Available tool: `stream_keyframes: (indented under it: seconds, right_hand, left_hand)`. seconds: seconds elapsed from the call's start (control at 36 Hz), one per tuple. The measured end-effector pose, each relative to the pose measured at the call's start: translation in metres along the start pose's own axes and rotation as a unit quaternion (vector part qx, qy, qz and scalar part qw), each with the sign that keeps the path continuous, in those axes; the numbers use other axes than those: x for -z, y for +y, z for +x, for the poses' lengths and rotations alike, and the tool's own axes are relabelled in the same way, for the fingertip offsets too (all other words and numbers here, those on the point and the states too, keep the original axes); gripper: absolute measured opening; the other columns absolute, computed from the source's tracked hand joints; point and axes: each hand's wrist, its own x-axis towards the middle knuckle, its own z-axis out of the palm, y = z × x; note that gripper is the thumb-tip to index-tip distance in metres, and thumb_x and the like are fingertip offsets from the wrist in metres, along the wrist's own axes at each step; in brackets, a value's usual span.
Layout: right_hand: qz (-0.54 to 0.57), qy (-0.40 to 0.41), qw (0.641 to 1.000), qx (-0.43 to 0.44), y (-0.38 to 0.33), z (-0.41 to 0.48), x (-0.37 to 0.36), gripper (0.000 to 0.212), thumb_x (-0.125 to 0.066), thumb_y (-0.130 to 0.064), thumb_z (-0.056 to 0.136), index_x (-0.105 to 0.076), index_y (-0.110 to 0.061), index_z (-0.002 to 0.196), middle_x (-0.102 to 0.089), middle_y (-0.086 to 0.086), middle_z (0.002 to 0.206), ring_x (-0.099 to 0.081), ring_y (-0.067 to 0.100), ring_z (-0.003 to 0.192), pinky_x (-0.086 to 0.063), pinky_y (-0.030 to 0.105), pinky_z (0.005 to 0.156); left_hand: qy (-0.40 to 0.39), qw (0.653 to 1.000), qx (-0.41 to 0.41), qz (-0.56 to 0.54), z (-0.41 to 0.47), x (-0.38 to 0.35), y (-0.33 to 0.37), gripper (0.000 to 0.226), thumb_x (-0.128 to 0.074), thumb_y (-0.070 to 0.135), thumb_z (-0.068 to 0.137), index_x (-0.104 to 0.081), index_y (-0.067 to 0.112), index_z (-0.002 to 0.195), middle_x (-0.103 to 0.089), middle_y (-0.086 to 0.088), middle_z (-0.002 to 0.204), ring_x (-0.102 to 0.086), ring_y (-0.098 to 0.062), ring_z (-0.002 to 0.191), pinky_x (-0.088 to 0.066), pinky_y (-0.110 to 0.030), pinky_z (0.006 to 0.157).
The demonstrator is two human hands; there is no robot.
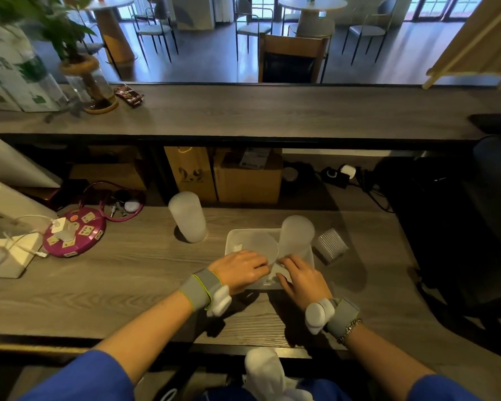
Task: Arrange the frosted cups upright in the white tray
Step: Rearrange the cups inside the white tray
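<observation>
The white tray (233,241) sits on the lower wooden counter in front of me. One frosted cup (297,234) stands in its right half. A second frosted cup (259,246) is in the left half, its wide mouth facing up toward me. My left hand (239,270) grips this cup at its near rim. My right hand (302,277) has curled fingers against the same rim's right side, over the tray's near edge. A third frosted cup (187,217) stands on the counter left of the tray, apart from both hands.
A ribbed clear cup (330,244) lies on its side just right of the tray. A round magenta power strip (75,234) with plugs and cables sits at the left. Cardboard boxes (248,178) stand behind, under the upper shelf (272,111). A dark chair (460,227) is at the right.
</observation>
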Motion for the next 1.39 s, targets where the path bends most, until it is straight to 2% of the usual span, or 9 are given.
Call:
stream_keyframes:
  seconds: [0.14, 0.39, 0.64, 0.75, 0.97, 1.17, 1.25, 1.39]
  right_hand:
    - [0.01, -0.032, 0.999, -0.037, 0.004, -0.002, -0.006, 0.033, -0.056, -0.03, 0.091, -0.054, -0.013, 0.119, -0.059, 0.007, 0.119, -0.061, 0.023, 0.099, -0.052, 0.03, 0.076]
    - [0.038, -0.067, 0.995, -0.062, 0.004, 0.0, -0.008, 0.039, -0.052, -0.032, 0.093, -0.047, -0.014, 0.127, -0.053, 0.006, 0.128, -0.058, 0.022, 0.104, -0.053, 0.031, 0.082]
    - [0.122, -0.131, 0.975, -0.13, -0.005, 0.013, -0.006, 0.056, -0.063, -0.028, 0.087, -0.038, -0.014, 0.135, -0.048, 0.009, 0.137, -0.049, 0.023, 0.122, -0.044, 0.037, 0.101]
    - [0.157, -0.139, 0.966, -0.152, -0.008, 0.019, -0.007, 0.064, -0.069, -0.027, 0.082, -0.037, -0.012, 0.136, -0.049, 0.012, 0.137, -0.049, 0.024, 0.122, -0.042, 0.035, 0.101]
    - [0.188, -0.15, 0.954, -0.179, -0.013, 0.024, -0.009, 0.067, -0.073, -0.024, 0.079, -0.037, -0.011, 0.135, -0.051, 0.011, 0.133, -0.049, 0.025, 0.122, -0.043, 0.039, 0.102]
    - [0.207, -0.141, 0.952, -0.175, -0.013, 0.027, -0.011, 0.065, -0.074, -0.022, 0.078, -0.039, -0.013, 0.132, -0.054, 0.009, 0.13, -0.051, 0.024, 0.121, -0.043, 0.044, 0.103]
    - [0.2, -0.146, 0.951, -0.187, -0.01, 0.026, -0.014, 0.071, -0.073, -0.023, 0.078, -0.035, -0.014, 0.137, -0.053, 0.01, 0.133, -0.05, 0.025, 0.122, -0.042, 0.043, 0.104]
    - [0.191, -0.157, 0.947, -0.204, -0.005, 0.026, -0.019, 0.078, -0.073, -0.025, 0.078, -0.028, -0.014, 0.141, -0.051, 0.014, 0.136, -0.05, 0.029, 0.123, -0.042, 0.04, 0.103]
  left_hand:
    - [-0.018, 1.0, -0.005, -0.003, 0.002, 0.002, 0.0, 0.048, -0.06, 0.008, 0.086, -0.043, 0.006, 0.131, -0.049, -0.017, 0.129, -0.046, -0.031, 0.117, -0.041, -0.042, 0.1]
    - [-0.016, 1.0, 0.007, -0.021, 0.002, 0.003, -0.002, 0.051, -0.062, 0.008, 0.084, -0.043, 0.006, 0.131, -0.048, -0.016, 0.131, -0.046, -0.031, 0.117, -0.039, -0.04, 0.1]
    - [0.014, 0.998, 0.055, -0.04, 0.006, 0.001, -0.006, 0.047, -0.065, 0.014, 0.083, -0.046, 0.01, 0.126, -0.049, -0.013, 0.129, -0.048, -0.028, 0.116, -0.038, -0.039, 0.099]
    - [0.004, 0.997, 0.073, -0.035, 0.009, -0.001, -0.007, 0.051, -0.067, 0.016, 0.081, -0.044, 0.01, 0.125, -0.048, -0.012, 0.13, -0.048, -0.028, 0.115, -0.038, -0.04, 0.1]
    - [-0.021, 0.998, 0.063, -0.022, 0.016, -0.008, -0.001, 0.044, -0.062, 0.009, 0.083, -0.045, 0.009, 0.124, -0.05, -0.014, 0.125, -0.053, -0.031, 0.108, -0.041, -0.041, 0.094]
    - [-0.077, 0.993, 0.063, -0.068, 0.02, -0.019, 0.001, 0.047, -0.062, 0.005, 0.082, -0.041, 0.006, 0.123, -0.054, -0.018, 0.12, -0.058, -0.037, 0.1, -0.048, -0.047, 0.081]
    - [-0.084, 0.992, 0.06, -0.068, 0.023, -0.024, 0.001, 0.053, -0.062, 0.003, 0.08, -0.036, 0.006, 0.125, -0.059, -0.019, 0.114, -0.061, -0.037, 0.093, -0.046, -0.043, 0.071]
    - [-0.076, 0.993, 0.056, -0.066, 0.028, -0.026, 0.0, 0.048, -0.054, 0.009, 0.088, -0.034, 0.007, 0.132, -0.061, -0.02, 0.112, -0.062, -0.038, 0.09, -0.048, -0.044, 0.071]
